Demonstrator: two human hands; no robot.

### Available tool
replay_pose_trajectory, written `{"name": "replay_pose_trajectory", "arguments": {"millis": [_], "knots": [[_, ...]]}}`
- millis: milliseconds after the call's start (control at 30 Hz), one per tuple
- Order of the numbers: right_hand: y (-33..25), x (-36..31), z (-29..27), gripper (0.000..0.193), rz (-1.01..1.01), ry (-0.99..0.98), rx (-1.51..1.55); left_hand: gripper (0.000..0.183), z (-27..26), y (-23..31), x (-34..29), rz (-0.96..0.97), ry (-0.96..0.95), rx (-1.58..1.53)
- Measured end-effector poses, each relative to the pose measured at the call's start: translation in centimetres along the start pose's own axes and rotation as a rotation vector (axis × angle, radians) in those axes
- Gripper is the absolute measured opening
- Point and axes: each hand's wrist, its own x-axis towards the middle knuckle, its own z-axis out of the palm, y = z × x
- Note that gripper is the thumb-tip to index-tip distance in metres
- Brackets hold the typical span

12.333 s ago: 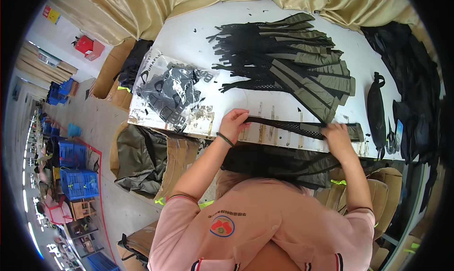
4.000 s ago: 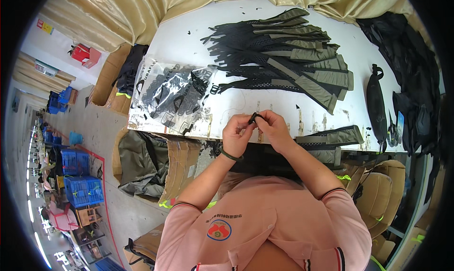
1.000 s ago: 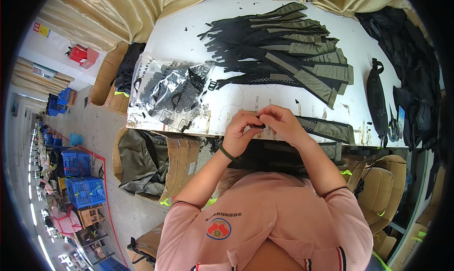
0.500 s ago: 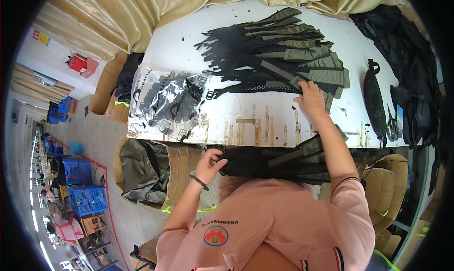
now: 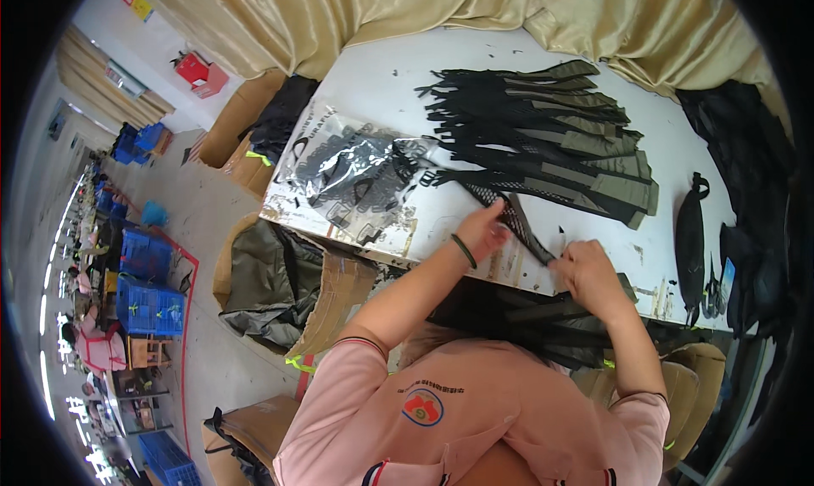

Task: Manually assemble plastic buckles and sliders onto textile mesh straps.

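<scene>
One black mesh strip (image 5: 527,234) runs slantwise across the near part of the white table. My left hand (image 5: 482,234) is closed on its middle, thumb on top. The strip's near right end is pinched in the fingers of my right hand (image 5: 591,276). Just beyond lies a fanned pile of similar strips (image 5: 551,138), black mesh at the left and olive fabric at the right. A clear plastic bag of black buckles (image 5: 352,176) lies left of my hands. Dark fabric pieces (image 5: 500,312) rest across my lap, under the table's edge.
At the table's right lie a long black pouch (image 5: 690,240), scissors (image 5: 710,293) and heaped black fabric (image 5: 746,172). A cardboard box (image 5: 335,304) holding grey-olive fabric (image 5: 275,274) stands at the left. Beige curtains (image 5: 424,11) hang behind the table (image 5: 381,70).
My right hand has drawn a strip off the pile toward me. My left hand has come up from the lap onto that strip. The view has turned slightly.
</scene>
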Motion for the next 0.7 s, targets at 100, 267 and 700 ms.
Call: {"name": "replay_pose_trajectory", "arguments": {"millis": [100,267,700], "knots": [[0.2,-2.8,-1.9,0.016,0.073,-0.102,-0.05,0.02,-1.9,1.6,0.9,0.123,0.033,0.043],[5.9,-8.3,-1.7,0.011,0.319,-0.296,-0.464,0.011,-2.4,2.7,-1.4,0.212,0.125,0.018],[0.8,7.0,14.0,0.018,0.305,0.063,0.809,0.012,-2.3,3.7,-4.1,0.435,0.181,0.653]]}}
